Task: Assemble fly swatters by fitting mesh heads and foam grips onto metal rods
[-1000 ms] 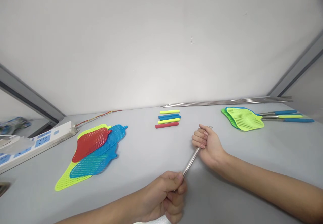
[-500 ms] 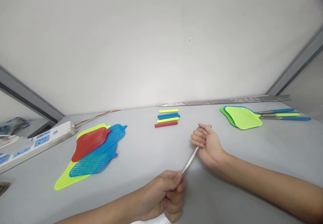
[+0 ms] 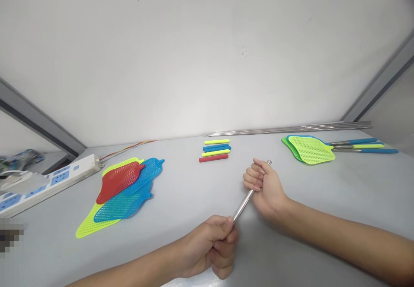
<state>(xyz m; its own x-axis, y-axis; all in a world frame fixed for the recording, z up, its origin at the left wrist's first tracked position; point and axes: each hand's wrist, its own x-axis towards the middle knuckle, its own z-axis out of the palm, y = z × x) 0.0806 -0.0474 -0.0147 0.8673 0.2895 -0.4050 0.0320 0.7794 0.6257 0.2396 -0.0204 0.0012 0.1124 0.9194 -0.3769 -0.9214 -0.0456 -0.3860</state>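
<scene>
A shiny metal rod (image 3: 242, 208) slants up and to the right between both hands, over the grey table. Wrapped around its upper part is my right hand (image 3: 267, 187); a short end of the rod sticks out past the thumb. My left hand (image 3: 220, 244) pinches the lower end between thumb and curled fingers, which hide that tip. Beyond the hands lie several coloured grip sleeves, among them a red grip (image 3: 213, 158). To the right rests a stack of fly swatters with a yellow-green swatter head (image 3: 316, 149) on top.
Loose mesh swatter heads overlap on the left, a red swatter head (image 3: 119, 181) uppermost. A white power strip (image 3: 73, 172) lies behind them at the left edge. Thin metal rods (image 3: 291, 129) run along the wall at the back right.
Both hands keep their hold on the rod with hardly any movement. The view has shifted slightly, so the swatter heads and power strip on the left appear a little further right.
</scene>
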